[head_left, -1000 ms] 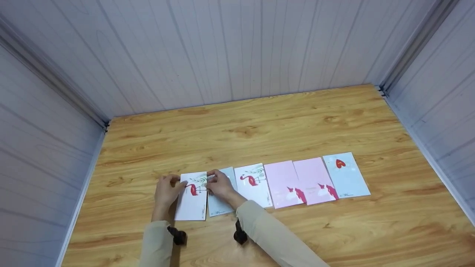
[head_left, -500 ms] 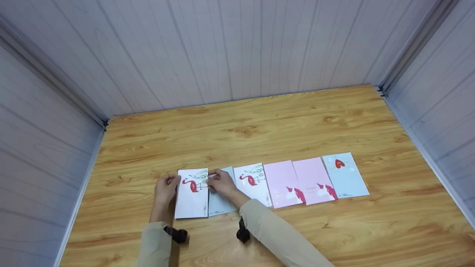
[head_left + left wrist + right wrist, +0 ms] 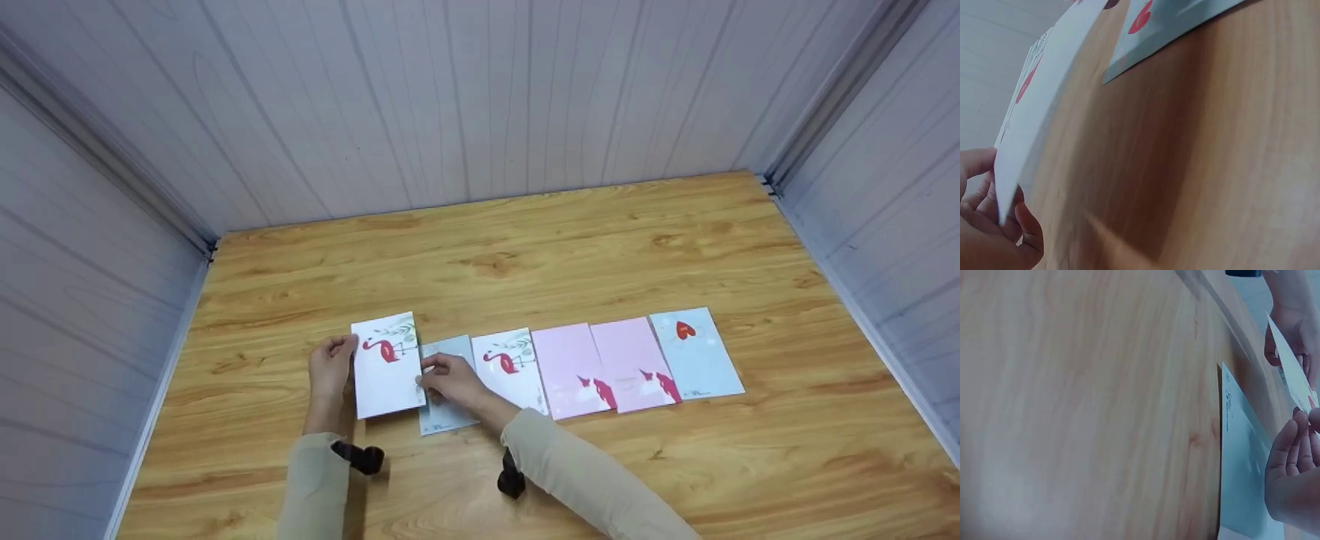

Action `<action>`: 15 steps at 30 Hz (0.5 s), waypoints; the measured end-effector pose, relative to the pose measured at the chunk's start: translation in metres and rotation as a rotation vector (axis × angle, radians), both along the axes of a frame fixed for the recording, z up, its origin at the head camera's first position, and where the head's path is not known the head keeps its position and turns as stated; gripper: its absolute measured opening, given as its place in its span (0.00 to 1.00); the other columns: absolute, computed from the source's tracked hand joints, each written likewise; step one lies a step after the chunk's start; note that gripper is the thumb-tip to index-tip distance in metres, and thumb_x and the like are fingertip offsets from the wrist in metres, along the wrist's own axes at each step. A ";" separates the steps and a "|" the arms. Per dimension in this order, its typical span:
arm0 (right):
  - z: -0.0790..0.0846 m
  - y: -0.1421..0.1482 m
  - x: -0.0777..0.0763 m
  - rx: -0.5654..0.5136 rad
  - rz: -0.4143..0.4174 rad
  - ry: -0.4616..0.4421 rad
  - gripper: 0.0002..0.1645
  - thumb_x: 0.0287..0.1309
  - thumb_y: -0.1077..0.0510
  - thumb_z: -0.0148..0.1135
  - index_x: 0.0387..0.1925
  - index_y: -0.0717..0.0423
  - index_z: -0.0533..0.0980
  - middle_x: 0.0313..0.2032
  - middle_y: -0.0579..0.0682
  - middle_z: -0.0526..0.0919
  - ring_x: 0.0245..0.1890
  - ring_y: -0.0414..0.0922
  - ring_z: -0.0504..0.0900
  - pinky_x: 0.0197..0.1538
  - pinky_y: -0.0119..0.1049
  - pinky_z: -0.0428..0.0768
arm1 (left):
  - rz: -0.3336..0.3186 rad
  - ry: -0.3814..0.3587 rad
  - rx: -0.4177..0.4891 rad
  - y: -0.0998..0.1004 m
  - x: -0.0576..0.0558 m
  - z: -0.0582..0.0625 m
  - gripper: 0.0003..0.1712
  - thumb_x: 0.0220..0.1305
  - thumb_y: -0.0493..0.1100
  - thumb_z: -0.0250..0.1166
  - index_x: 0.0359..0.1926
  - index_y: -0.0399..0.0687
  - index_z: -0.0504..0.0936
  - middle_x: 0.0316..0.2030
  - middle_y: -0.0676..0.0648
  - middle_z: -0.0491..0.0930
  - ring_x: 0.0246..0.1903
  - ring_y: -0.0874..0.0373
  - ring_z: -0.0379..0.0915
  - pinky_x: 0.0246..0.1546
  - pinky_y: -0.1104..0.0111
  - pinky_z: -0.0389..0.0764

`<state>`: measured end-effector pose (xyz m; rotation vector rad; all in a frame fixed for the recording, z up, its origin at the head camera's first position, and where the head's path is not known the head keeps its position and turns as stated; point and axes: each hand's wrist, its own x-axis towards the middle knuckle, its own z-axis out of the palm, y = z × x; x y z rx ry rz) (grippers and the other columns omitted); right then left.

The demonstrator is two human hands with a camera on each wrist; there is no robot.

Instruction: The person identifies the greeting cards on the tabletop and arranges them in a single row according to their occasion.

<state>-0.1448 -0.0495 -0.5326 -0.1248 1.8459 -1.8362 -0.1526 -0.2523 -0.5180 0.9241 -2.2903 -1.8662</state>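
Pale panelled walls [image 3: 480, 97], three sides: enclosing the tabletop [image 3: 487, 262], whose yellow-brown wood grain is showing widely. Beige sleeves [image 3: 592, 472], two: reaching in from the near side, black wrist devices [image 3: 366, 459] protruding at the cuffs. Cards, five, forming a row and lying face up: a blue-grey card [image 3: 448, 417], partly covered; a second flamingo card [image 3: 529, 397]; two pink cards [image 3: 566, 367] bearing magenta figures; a heart card [image 3: 709, 367], pale blue.

Flamingo card [image 3: 386, 382], one: hanging above the tabletop at the row's left end, overlapping the blue-grey card's edge in the head view. Change: it is sitting farther from the person than half a second ago and is now tilting, while the five others are staying put; in judgement, it is being lifted clear of the row's line.

Left grip [image 3: 330, 373]: pinching the left edge, closed to the card's thickness. Right grip [image 3: 454, 384]: pinching the right edge likewise.

Appearance: white, smooth, holding flat without visible creases; a red flamingo is lying sideways, legs pointing right, beneath a grey-green leaf sprig. Whether one sheet or several is remaining unclear.
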 end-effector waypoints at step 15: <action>-0.004 0.013 0.008 0.018 -0.001 -0.022 0.10 0.51 0.66 0.61 0.38 0.63 0.75 0.21 0.47 0.76 0.20 0.40 0.75 0.26 0.30 0.72 | 0.055 0.024 0.025 -0.005 -0.017 -0.035 0.17 0.63 0.48 0.58 0.44 0.39 0.77 0.36 0.46 0.75 0.33 0.58 0.70 0.27 0.74 0.70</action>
